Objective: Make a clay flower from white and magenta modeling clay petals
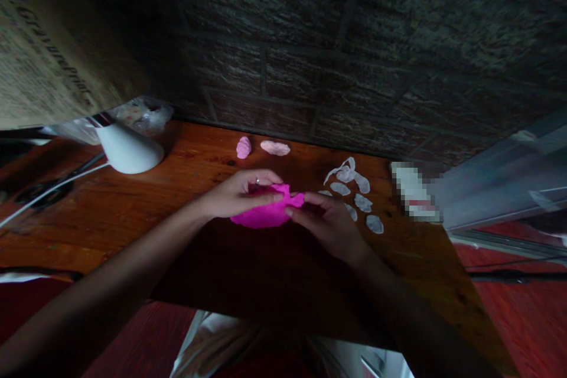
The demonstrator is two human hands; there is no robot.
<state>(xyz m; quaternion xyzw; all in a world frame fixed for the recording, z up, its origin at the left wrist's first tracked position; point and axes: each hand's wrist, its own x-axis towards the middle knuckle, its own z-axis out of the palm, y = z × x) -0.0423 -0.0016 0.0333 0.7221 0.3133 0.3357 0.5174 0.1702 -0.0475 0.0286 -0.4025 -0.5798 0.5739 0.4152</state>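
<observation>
This looks like a room in a home: a wooden table (195, 150) across the middle of the frame, against a stone-patterned wall (287, 29) at the top. A lamp (133, 150) with a print-covered shade (57, 47) stands at left; reddish wood-grained floor (527, 313) shows at lower right.

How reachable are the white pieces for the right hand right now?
Probably yes: the right hand is beside the white pieces, and nothing visible blocks the way. It's pinching the pink sheet, though, so it would likely have to let go first.
</observation>
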